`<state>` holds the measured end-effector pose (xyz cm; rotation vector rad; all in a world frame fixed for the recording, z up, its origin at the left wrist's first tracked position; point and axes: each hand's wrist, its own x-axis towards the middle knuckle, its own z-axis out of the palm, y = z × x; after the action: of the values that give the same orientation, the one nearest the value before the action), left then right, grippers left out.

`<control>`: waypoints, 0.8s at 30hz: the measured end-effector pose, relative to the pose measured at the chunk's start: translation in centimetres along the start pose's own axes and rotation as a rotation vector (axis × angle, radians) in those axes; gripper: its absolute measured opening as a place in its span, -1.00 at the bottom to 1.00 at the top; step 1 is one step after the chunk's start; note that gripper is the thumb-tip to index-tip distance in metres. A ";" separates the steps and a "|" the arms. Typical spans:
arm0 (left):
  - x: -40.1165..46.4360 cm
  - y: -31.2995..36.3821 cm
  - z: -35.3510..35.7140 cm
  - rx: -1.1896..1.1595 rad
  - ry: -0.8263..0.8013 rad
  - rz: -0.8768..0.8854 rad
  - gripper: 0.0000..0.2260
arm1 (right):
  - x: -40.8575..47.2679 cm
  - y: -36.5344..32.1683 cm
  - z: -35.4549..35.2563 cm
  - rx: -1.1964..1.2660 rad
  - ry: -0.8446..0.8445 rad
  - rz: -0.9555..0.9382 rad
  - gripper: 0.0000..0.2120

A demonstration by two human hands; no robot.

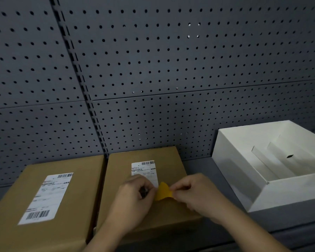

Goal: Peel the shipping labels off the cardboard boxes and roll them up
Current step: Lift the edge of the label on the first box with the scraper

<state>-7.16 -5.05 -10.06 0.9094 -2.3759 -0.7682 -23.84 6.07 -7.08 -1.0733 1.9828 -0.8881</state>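
Two brown cardboard boxes lie side by side on a grey shelf. The left box (16, 206) carries a flat white shipping label (47, 197). On the right box (171, 160) the white label (145, 170) is partly lifted: its lower end curls up and shows a yellow underside (163, 191). My left hand (135, 197) rests on the box with its fingers closed at the label's lower left edge. My right hand (193, 191) pinches the yellow curled end between thumb and fingers. The label's bottom part is hidden by my hands.
An open white carton (233, 160) with folded white inserts stands at the right on the shelf. A dark grey pegboard wall (153, 70) rises close behind the boxes. A narrow gap separates the two brown boxes.
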 end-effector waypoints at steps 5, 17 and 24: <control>0.1 -0.2 0.0 -0.008 0.017 0.004 -0.94 | -0.1 0.3 0.8 0.027 0.020 0.025 -0.91; 0.3 -0.2 0.2 -0.057 0.054 -0.058 -0.94 | -0.2 0.5 1.0 -0.043 0.033 0.021 -0.93; 0.6 -0.5 0.4 -0.099 0.065 -0.093 -0.91 | -0.2 0.2 1.5 -0.041 0.020 0.034 -0.92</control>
<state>-7.52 -5.67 -10.55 0.9934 -2.2320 -0.8701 -22.62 5.96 -8.02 -1.0538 2.0382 -0.8463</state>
